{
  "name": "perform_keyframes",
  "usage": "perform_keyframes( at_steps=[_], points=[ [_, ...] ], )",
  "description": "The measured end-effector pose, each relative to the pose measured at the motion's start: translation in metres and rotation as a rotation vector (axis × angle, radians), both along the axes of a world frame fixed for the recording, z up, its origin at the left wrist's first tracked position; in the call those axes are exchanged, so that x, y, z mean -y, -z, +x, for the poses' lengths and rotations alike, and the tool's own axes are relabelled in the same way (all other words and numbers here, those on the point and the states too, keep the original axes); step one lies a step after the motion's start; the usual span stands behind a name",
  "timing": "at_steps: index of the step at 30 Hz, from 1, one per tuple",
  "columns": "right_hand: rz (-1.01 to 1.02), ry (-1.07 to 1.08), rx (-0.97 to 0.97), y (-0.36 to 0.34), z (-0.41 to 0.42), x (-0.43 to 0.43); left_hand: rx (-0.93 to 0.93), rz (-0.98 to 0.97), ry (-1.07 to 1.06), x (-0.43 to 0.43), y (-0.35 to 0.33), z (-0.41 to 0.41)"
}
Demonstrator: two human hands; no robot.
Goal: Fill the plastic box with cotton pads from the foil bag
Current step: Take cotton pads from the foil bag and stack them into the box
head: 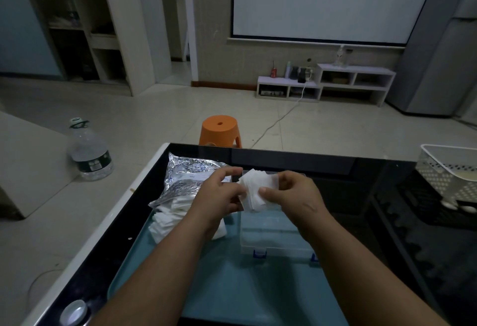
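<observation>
A stack of white cotton pads [258, 191] is held above the far end of the clear plastic box [273, 235], which has blue latches on its near side. My right hand [294, 196] grips the stack from the right, thumb on top. My left hand [222, 194] pinches its left edge. The crumpled foil bag [185, 178] lies to the left of the box, with more white pads [167, 219] spilling from its near end, partly hidden by my left forearm.
Everything sits on a light blue mat [227, 287] on a black glass table [361, 196]. A white perforated basket [449, 170] stands at the right edge. A round lid [74, 312] lies near the front left corner. An orange stool [219, 130] and a water bottle [89, 150] are on the floor.
</observation>
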State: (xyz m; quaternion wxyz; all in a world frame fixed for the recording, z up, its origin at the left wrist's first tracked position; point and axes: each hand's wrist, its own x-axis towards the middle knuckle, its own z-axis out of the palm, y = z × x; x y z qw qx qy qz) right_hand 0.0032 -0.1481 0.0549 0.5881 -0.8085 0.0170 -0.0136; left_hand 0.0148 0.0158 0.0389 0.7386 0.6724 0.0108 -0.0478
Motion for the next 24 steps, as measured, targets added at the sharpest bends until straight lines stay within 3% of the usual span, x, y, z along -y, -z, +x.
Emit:
perform_keyframes(
  at_steps=[7, 10, 15, 18, 21, 24],
  points=[
    [-0.095, -0.065, 0.013, -0.001, 0.003, -0.003, -0.003, 0.059, 0.044, 0.002, 0.003, -0.002],
    [-0.098, -0.094, -0.074, 0.002, 0.006, -0.002, -0.014, 0.011, 0.053, -0.001, 0.005, 0.000],
    [-0.260, -0.219, -0.156, 0.012, 0.004, -0.003, -0.083, 0.061, 0.076, -0.004, 0.008, 0.001],
    [-0.368, -0.200, -0.128, 0.020, 0.004, -0.007, -0.104, 0.110, -0.016, 0.000, 0.014, 0.002],
    [-0.547, -0.183, -0.088, 0.025, 0.004, -0.011, -0.109, 0.036, -0.108, 0.011, 0.023, -0.003],
    [-0.603, -0.205, -0.104, 0.030, 0.002, -0.012, 0.000, 0.196, -0.103, 0.024, 0.039, -0.005]
  ],
)
